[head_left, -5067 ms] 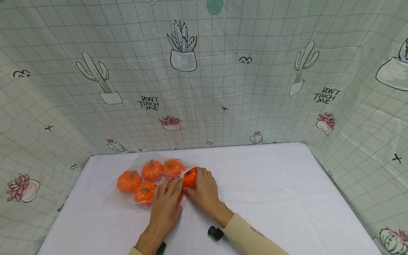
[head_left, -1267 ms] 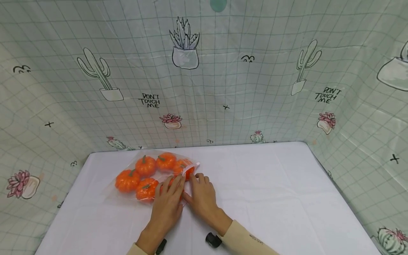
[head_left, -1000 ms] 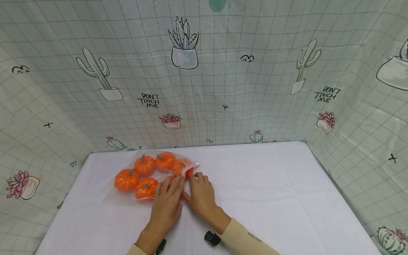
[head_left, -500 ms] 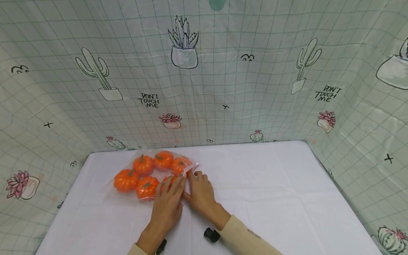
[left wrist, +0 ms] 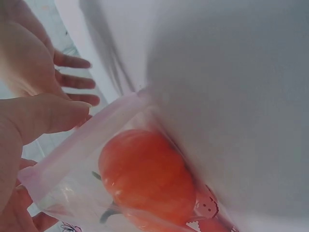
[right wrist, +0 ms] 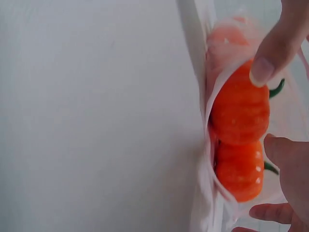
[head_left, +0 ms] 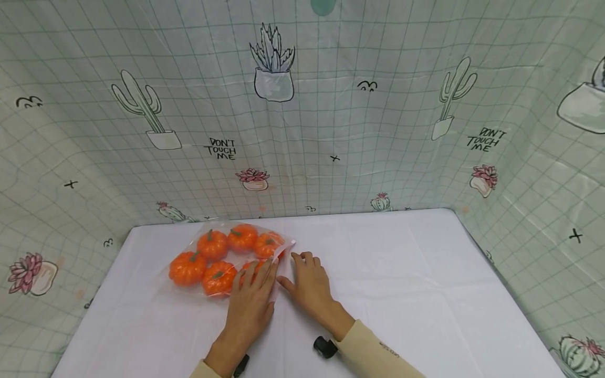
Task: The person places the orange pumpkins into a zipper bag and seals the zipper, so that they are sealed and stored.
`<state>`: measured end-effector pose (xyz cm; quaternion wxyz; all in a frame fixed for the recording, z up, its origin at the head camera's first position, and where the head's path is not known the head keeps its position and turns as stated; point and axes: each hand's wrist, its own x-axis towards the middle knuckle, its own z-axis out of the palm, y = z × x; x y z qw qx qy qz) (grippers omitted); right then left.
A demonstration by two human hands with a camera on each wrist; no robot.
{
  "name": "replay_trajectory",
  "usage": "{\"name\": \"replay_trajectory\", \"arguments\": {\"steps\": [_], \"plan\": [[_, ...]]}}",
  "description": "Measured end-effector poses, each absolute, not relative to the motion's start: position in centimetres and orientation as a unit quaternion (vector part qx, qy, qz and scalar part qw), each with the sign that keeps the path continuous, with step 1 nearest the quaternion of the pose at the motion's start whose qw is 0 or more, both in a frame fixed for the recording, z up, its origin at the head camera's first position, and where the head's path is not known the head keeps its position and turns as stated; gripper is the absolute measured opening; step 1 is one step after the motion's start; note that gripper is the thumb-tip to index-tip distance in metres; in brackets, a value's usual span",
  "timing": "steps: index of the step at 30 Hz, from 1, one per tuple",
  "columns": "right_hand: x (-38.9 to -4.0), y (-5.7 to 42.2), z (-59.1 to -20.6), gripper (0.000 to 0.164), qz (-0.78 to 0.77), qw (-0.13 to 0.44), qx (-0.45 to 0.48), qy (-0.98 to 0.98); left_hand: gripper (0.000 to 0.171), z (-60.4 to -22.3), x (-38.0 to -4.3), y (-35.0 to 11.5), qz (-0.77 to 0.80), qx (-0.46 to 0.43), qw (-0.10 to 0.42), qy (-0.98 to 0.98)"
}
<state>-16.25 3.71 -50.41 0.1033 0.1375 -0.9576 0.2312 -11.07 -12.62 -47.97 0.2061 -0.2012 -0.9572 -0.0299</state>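
A clear zip bag (head_left: 183, 294) with a pinkish-white seal strip (left wrist: 77, 137) lies left of centre, filled with several small orange pumpkins (head_left: 187, 269) with green stems. My left hand (head_left: 248, 307) holds the bag at its mouth end, fingers over the top film and thumb at the strip's near side, partly covering the front right pumpkin (left wrist: 147, 181). Just right of the mouth is my right hand (head_left: 309, 286), fingers loosely bent and holding nothing. Two pumpkins (right wrist: 241, 104) show behind the parted mouth rim (right wrist: 209, 116) in the right wrist view.
A white cloth covers the table (head_left: 402, 294). Behind and beside it hangs a grid-patterned curtain (head_left: 312, 121) with cactus drawings. A black wrist-worn device (head_left: 324, 347) sits under the right sleeve (head_left: 378, 352).
Five seconds ago the right hand gripped the far right pumpkin at the mouth. That pumpkin has shifted left, deeper into the bag. The right hand has just drawn off rightward; the left hardly moved.
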Motion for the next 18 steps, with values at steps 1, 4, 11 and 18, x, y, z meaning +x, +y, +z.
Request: {"name": "replay_trajectory", "arguments": {"steps": [1,4,11,18], "plan": [[-16.3,4.0,-50.5,0.066,0.234,0.107,0.136,-0.957,0.091,-48.0,-11.1,-12.6,-0.025,-0.202,0.205,-0.957],[-16.6,4.6,-50.6,0.064,0.238,0.116,0.129,-0.956,0.09,-48.0,-11.1,-12.3,-0.017,-0.202,0.195,-0.96],[-17.1,5.7,-50.9,0.059,0.237,0.129,0.116,-0.956,0.084,-47.7,-10.6,-11.8,0.001,-0.199,0.16,-0.967],[-18.0,6.5,-51.3,0.055,0.237,0.146,0.111,-0.954,0.076,-48.1,-10.5,-11.4,0.02,-0.209,0.167,-0.963]]}}
